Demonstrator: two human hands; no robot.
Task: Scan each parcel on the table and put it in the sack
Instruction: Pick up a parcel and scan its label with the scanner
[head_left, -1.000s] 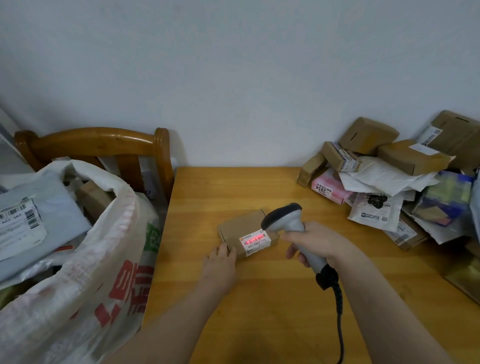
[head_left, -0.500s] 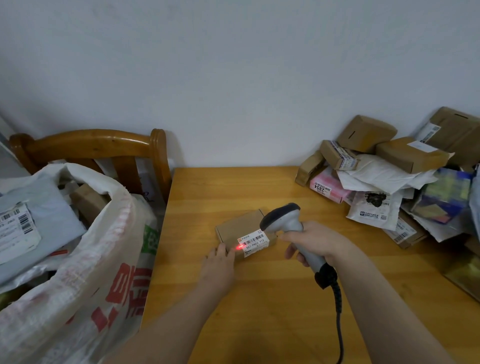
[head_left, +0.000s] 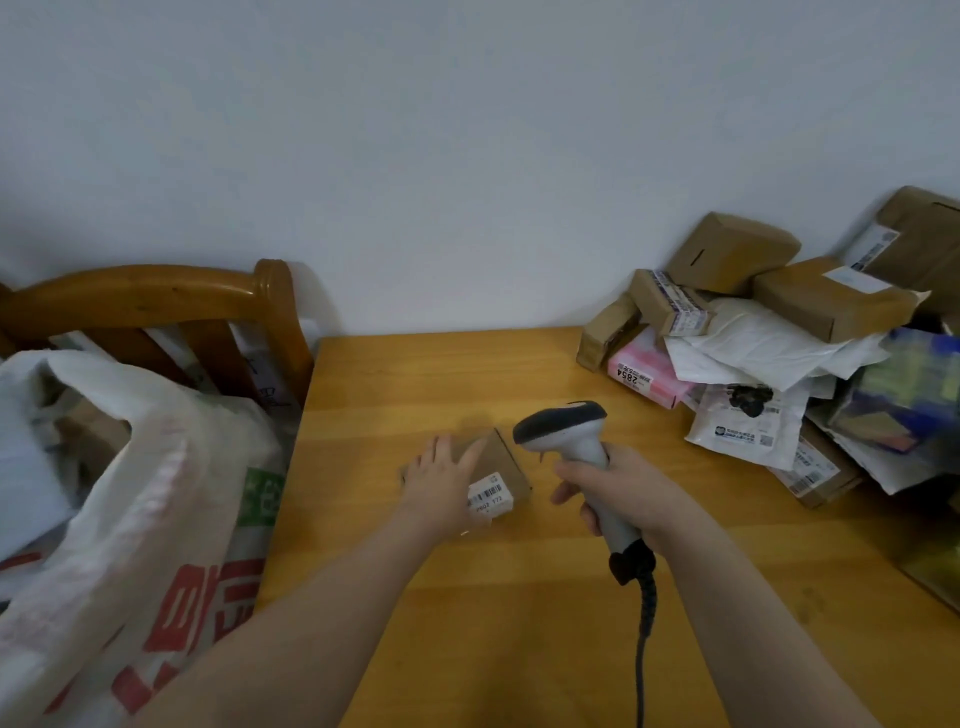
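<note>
The left hand (head_left: 441, 483) lies flat on a small box (head_left: 503, 460) mid-worktop (head_left: 467, 374), near the sack (head_left: 156, 493) off its left edge. The right hand (head_left: 621, 491) grips the scanner (head_left: 566, 426).

The left hand (head_left: 441, 483) hides much of the small box (head_left: 501, 460); the sack (head_left: 156, 493) runs off the left edge.

Single head view, wide-angle, looking forward-down over table (head_left: 467, 374), wall (head_left: 467, 156) beyond.

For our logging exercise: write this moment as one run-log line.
left hand: on box | right hand: holds scanner | sack: open
</note>
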